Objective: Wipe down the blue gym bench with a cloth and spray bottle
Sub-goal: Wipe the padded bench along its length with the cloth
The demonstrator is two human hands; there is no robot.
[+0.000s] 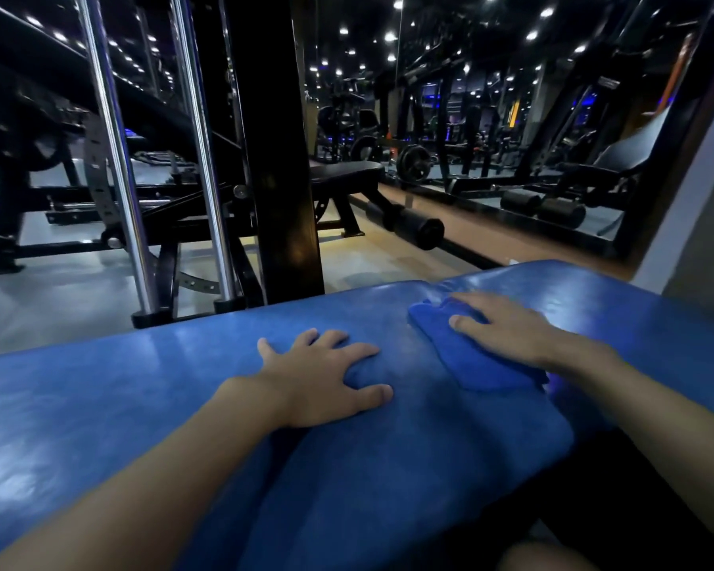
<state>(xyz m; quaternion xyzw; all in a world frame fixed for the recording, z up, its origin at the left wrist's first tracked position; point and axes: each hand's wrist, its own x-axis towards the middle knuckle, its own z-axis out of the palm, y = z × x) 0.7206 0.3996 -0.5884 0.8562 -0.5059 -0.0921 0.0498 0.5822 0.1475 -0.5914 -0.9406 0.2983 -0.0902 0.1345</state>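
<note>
The blue gym bench [120, 397] stretches across the lower view, its padded top shiny in places. My left hand [326, 381] lies flat on the pad with fingers spread and nothing in it. To its right a folded blue cloth [466, 356] rests on the bench near the gap between two pads. My right hand [508, 327] presses down on the cloth, fingers extended over it. No spray bottle is in view.
A black upright post [281, 158] and chrome guide rods [116, 158] of a weight machine stand just beyond the bench. A black bench [347, 175] with roller pads [417, 228] sits farther back. A wall mirror [512, 117] lines the right side.
</note>
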